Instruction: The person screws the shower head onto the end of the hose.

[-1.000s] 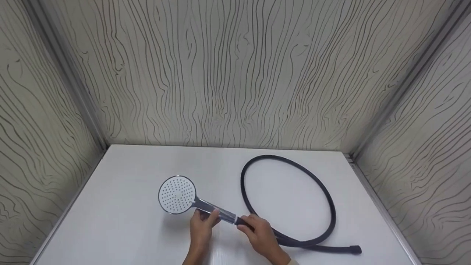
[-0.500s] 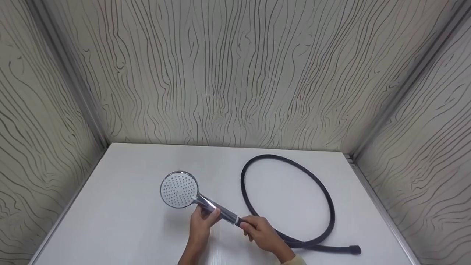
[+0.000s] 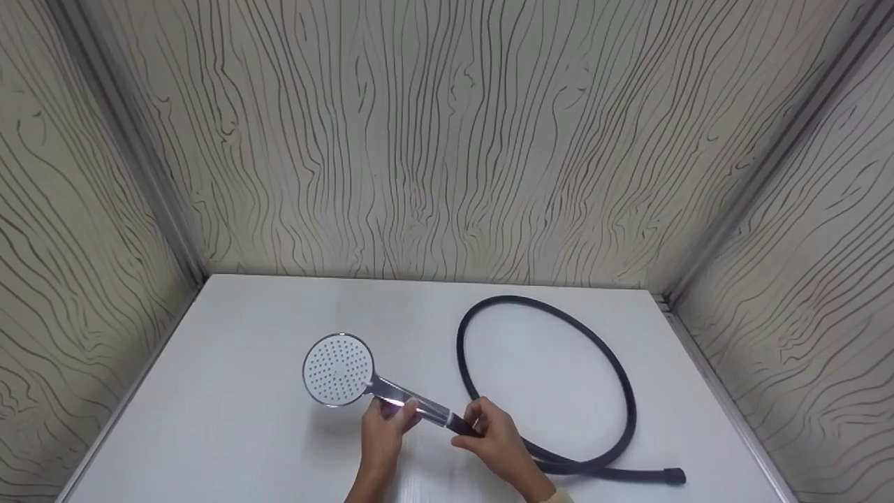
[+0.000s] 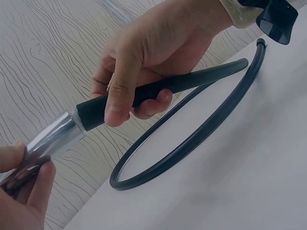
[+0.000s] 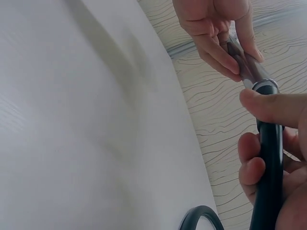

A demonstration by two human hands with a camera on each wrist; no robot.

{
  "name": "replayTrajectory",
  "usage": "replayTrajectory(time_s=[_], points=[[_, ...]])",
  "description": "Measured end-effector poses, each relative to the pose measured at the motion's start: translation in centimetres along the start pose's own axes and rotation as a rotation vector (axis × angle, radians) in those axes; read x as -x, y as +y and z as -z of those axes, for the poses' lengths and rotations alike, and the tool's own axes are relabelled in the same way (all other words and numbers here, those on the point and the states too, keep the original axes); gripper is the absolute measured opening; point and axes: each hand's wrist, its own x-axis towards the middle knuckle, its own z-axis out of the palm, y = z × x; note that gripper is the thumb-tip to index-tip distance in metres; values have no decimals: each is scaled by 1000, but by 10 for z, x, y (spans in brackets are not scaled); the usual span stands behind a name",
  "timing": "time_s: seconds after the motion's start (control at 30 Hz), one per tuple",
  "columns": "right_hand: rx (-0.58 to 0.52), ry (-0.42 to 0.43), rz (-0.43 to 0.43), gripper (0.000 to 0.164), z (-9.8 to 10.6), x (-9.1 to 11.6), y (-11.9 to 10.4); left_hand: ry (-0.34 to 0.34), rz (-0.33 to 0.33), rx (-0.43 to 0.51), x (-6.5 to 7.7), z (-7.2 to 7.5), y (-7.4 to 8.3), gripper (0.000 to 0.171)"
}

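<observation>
A chrome shower head (image 3: 339,369) with a white, dotted spray face is held above the table, face up. My left hand (image 3: 383,427) grips its chrome handle (image 4: 58,135), thumb on top. Against the handle's lower end sits the dark connector (image 4: 92,113) of a black shower hose (image 3: 632,402). My right hand (image 3: 497,440) holds this hose end, thumb against the connector and fingers curled round the hose (image 5: 268,177). A narrow light ring shows at the joint; how far the connector is seated cannot be told.
The hose lies in one large loop on the right of the white table (image 3: 230,335). Its other end fitting (image 3: 674,476) points right near the front. Wood-grain panels (image 3: 419,140) stand behind and at both sides.
The shower head rose and tipped slightly half a second ago, and is now lower again. My right fingers have shifted round the hose connector. The hose loop has stayed nearly still.
</observation>
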Motion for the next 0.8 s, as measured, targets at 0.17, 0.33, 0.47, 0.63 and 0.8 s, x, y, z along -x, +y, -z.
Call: replayTrajectory(time_s=[0.17, 0.33, 0.47, 0.63, 0.8], points=[[37, 27, 62, 21, -1, 2, 0, -16, -19, -13, -1, 1, 1, 51], [22, -129, 82, 20, 2, 1, 2, -46, -12, -19, -3, 6, 0, 55], [9, -198, 106, 29, 5, 0, 3, -83, -8, -5, -5, 10, -1, 60], [-6, -144, 126, 22, 5, 1, 5, -105, -26, 2, -4, 11, 2, 62], [20, -66, 67, 30, 1, 1, 5, -39, -37, -10, -2, 6, 5, 54]])
